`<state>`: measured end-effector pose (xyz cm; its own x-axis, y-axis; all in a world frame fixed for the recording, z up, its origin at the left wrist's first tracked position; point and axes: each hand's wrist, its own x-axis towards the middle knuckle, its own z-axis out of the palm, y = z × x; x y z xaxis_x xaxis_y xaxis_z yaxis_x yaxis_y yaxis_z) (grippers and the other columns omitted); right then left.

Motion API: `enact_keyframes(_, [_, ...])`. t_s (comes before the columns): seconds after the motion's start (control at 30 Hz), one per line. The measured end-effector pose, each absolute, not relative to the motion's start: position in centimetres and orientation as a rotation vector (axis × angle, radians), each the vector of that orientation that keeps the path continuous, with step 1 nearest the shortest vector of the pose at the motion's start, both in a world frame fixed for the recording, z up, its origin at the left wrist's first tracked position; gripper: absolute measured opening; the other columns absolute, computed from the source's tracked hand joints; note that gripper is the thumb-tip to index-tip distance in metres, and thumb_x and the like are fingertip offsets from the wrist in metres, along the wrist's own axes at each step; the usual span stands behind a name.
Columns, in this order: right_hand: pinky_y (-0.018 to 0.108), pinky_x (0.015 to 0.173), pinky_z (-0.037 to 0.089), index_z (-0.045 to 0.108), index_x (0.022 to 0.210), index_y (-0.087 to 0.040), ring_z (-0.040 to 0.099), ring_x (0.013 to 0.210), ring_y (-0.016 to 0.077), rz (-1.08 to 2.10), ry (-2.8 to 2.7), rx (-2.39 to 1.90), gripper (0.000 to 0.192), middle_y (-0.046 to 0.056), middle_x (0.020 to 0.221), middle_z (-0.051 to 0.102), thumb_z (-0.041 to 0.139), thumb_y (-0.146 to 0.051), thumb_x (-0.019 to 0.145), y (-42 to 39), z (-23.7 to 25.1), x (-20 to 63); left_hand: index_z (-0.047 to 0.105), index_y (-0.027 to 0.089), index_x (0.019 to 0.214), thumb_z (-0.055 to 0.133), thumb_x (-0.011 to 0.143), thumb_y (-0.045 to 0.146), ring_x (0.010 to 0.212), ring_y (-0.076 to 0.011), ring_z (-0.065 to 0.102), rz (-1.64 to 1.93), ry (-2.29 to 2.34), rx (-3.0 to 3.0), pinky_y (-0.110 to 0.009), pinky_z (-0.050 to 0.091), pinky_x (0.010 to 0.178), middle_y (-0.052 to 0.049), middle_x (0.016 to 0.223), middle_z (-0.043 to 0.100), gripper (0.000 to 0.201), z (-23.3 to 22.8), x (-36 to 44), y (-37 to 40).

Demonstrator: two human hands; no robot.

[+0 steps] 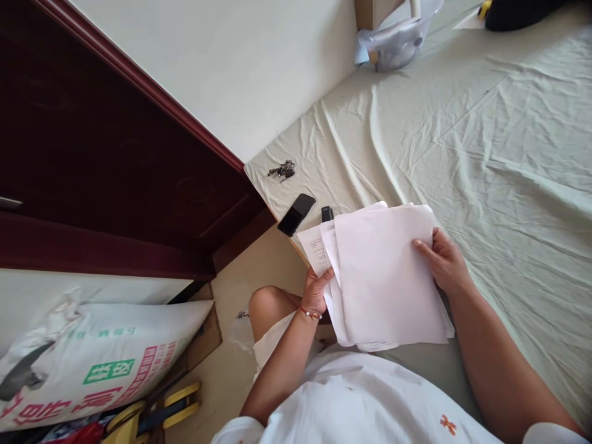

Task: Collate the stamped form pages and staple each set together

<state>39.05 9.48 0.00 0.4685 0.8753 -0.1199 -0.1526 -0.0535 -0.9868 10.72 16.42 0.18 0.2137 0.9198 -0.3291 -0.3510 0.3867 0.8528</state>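
A loose stack of white paper sheets is held over my lap, at the edge of the cloth-covered surface. My left hand, with a beaded red bracelet at the wrist, grips the stack's left side, thumb on top. My right hand pinches the upper right edge, thumb on the front and fingers behind. The top sheet looks blank. Printed lines show on a sheet that sticks out at the left. Just beyond the papers lie a small black object and a black phone.
A bunch of keys lies near the corner of the pale green cloth. A clear plastic tub stands by the wall. On the left are a dark red door, a printed white sack and a yellow-framed item.
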Motion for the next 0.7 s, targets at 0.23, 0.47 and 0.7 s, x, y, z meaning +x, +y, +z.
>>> enact_keyframes(0.23, [0.028, 0.052, 0.048, 0.075, 0.092, -0.022, 0.062, 0.062, 0.0187, 1.056, -0.763, -1.543, 0.033, 0.001, 0.074, 0.070, 0.076, -0.052, 0.078, 9.3, -0.8, 39.5, 0.073, 0.020, 0.110, 0.089, 0.070, 0.045, 0.109, -0.0243, 0.073, 1.038, 1.019, 0.802, -0.038, 0.053, 0.101, -0.007, 0.117, 0.078, 0.050, -1.3, 11.0, 16.8])
enact_keyframes(0.47, [0.025, 0.049, 0.045, 0.074, 0.086, -0.019, 0.058, 0.056, 0.0147, 0.903, -0.422, -1.427, 0.030, 0.001, 0.071, 0.072, 0.084, -0.042, 0.069, 9.5, -0.1, 39.7, 0.061, 0.022, 0.126, 0.085, 0.075, 0.048, 0.121, -0.0273, 0.067, 1.084, 1.042, 0.939, -0.043, 0.048, 0.111, -0.011, 0.129, 0.072, 0.062, -2.1, 11.0, 17.2])
enact_keyframes(0.7, [0.031, 0.066, 0.059, 0.076, 0.093, -0.016, 0.068, 0.062, 0.0174, 0.866, -0.007, -0.975, 0.038, 0.003, 0.081, 0.077, 0.086, -0.019, 0.056, 9.3, 0.8, 41.7, 0.023, 0.030, 0.160, 0.087, 0.076, 0.038, 0.140, -0.0290, 0.054, 1.109, 1.055, 1.091, -0.042, 0.045, 0.116, -0.015, 0.156, 0.050, 0.106, -2.0, 10.8, 18.0])
